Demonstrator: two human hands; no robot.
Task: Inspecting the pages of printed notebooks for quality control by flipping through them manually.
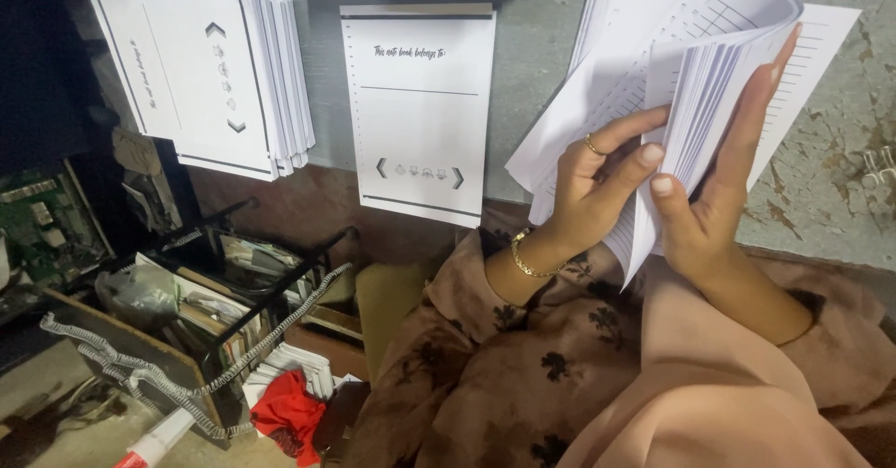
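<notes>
Holding: both hands grip one stack of ruled pages [695, 67], raised above the grey table [551, 76].
Left hand [597, 183]: fingers curled shut on the stack's lower left; thumb pressed to the page edges.
Right hand [719, 179]: fingers extended along the right face, thumb clamping the lower edge.
Stack state: sheets fanned and bowed.
Title sheet pile [420, 109]: flat, left of the stack.
Printed sheet pile [210, 71]: further left.
Spiral coils [233, 365]: below these.

We wear a gold ring and gold bead bracelet on our left hand [597, 183], brown black-flowered sleeves, and a peach scarf [719, 384] draped near right.
</notes>
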